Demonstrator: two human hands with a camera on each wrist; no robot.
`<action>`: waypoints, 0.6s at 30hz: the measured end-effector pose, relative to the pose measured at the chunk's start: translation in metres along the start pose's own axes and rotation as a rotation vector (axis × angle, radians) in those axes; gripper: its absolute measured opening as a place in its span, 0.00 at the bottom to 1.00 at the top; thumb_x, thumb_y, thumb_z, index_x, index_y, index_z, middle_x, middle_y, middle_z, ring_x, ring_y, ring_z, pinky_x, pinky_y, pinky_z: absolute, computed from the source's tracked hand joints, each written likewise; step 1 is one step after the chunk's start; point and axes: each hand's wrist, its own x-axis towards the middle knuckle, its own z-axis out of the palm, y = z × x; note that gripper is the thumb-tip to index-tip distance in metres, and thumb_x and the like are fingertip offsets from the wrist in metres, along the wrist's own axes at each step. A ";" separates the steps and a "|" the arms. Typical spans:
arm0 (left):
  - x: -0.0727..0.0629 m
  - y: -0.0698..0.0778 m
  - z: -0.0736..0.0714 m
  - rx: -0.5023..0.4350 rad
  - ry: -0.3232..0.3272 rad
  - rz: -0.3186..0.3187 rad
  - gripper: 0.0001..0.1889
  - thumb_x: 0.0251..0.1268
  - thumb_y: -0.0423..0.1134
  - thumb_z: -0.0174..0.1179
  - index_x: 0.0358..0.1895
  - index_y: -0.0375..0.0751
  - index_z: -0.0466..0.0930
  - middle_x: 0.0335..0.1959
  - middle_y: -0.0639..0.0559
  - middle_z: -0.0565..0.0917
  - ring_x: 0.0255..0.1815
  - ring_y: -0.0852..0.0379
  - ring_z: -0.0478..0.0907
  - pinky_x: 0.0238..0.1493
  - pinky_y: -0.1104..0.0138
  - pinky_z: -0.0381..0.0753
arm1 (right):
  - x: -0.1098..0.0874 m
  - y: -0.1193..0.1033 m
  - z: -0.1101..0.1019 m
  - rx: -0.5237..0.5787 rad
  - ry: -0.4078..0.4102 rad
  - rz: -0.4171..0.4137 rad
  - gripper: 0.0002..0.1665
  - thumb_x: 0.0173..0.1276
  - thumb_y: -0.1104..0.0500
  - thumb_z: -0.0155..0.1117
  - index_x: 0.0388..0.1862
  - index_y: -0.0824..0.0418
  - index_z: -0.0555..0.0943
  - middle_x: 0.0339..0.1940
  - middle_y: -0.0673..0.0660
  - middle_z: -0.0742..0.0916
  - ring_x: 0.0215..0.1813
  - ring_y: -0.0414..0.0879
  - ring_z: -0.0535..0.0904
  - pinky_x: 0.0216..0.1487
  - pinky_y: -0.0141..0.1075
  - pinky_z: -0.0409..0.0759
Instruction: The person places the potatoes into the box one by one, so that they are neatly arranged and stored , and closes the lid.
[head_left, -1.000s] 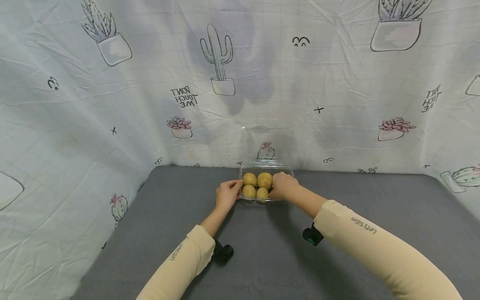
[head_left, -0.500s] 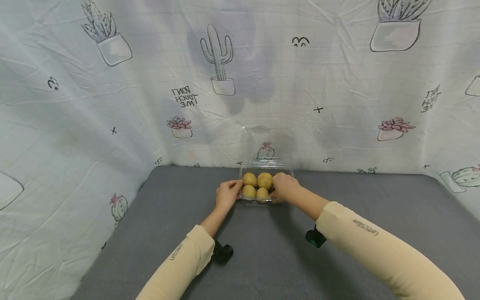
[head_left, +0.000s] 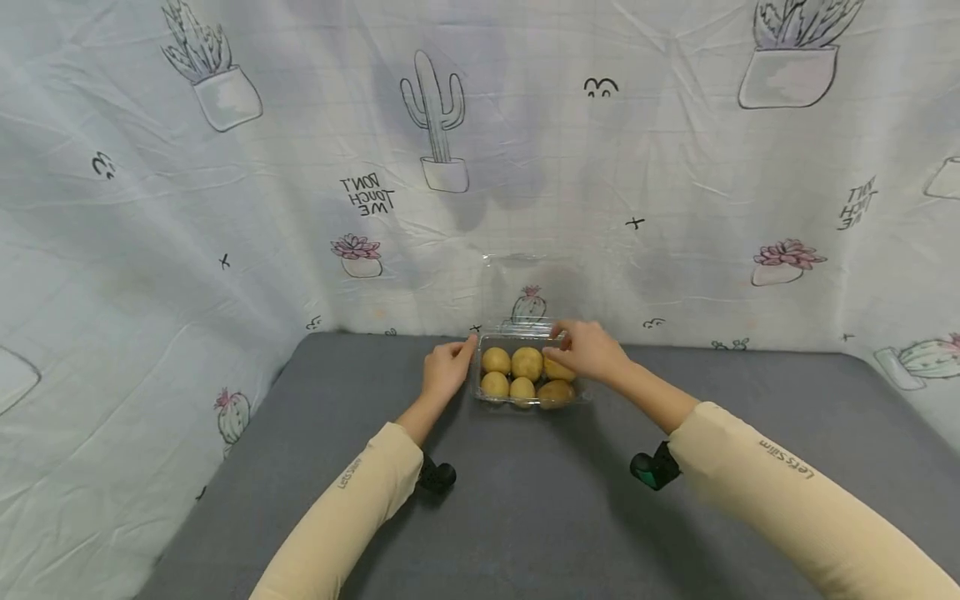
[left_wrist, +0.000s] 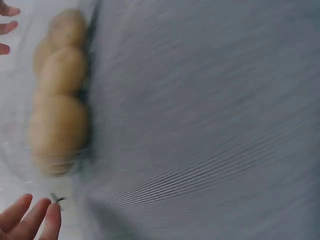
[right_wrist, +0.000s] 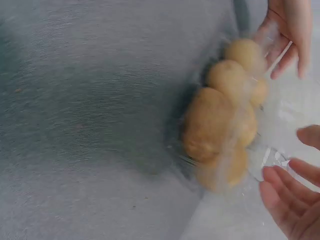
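Several yellow-brown potatoes (head_left: 527,364) sit in two rows inside a clear plastic clamshell box (head_left: 583,398), whose lid (head_left: 501,287) stands raised at the back. A larger, browner potato (head_left: 557,394) lies at the front right corner and shows close up in the right wrist view. My left hand (head_left: 446,371) is at the box's left side, fingertips right at its rim, holding nothing. Over the back right of the box, my right hand (head_left: 592,350) has its fingers loosely bent and apart, partly covering the back right potato (head_left: 558,369). The wrist views are blurred.
The box stands near the far edge of a grey table (head_left: 510,508). Behind it hangs a white curtain (head_left: 540,167) printed with cactus drawings, close to the raised lid. Black wrist devices (head_left: 655,467) hang under both forearms.
My right hand has let go of the potato at the right and lifted up and to the right, uncovering the right-hand potatoes. My left hand has shifted slightly back along the box's side.
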 end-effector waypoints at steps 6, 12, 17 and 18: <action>0.027 0.034 -0.012 0.050 0.026 0.058 0.21 0.69 0.47 0.49 0.58 0.38 0.74 0.52 0.42 0.80 0.50 0.45 0.77 0.52 0.54 0.76 | 0.012 0.016 -0.018 0.124 0.170 0.127 0.36 0.68 0.53 0.54 0.67 0.71 0.56 0.58 0.74 0.72 0.56 0.65 0.71 0.51 0.54 0.75; 0.052 0.066 -0.021 0.078 0.008 0.065 0.24 0.71 0.47 0.46 0.65 0.39 0.65 0.62 0.42 0.72 0.62 0.44 0.68 0.62 0.54 0.68 | 0.023 0.023 -0.029 0.193 0.132 0.166 0.51 0.63 0.54 0.62 0.72 0.69 0.42 0.70 0.74 0.54 0.63 0.68 0.62 0.61 0.57 0.67; 0.057 0.078 -0.023 0.022 -0.094 0.008 0.26 0.73 0.50 0.42 0.67 0.41 0.62 0.62 0.41 0.72 0.62 0.47 0.68 0.62 0.55 0.69 | 0.028 0.022 -0.031 0.222 0.102 0.159 0.57 0.60 0.50 0.65 0.73 0.66 0.39 0.72 0.71 0.53 0.58 0.66 0.69 0.55 0.55 0.73; 0.056 0.079 -0.024 0.004 -0.102 -0.004 0.26 0.73 0.50 0.42 0.67 0.42 0.62 0.62 0.42 0.72 0.62 0.47 0.69 0.62 0.55 0.70 | 0.029 0.022 -0.031 0.235 0.105 0.162 0.57 0.61 0.49 0.64 0.73 0.65 0.39 0.72 0.71 0.54 0.57 0.65 0.70 0.55 0.55 0.73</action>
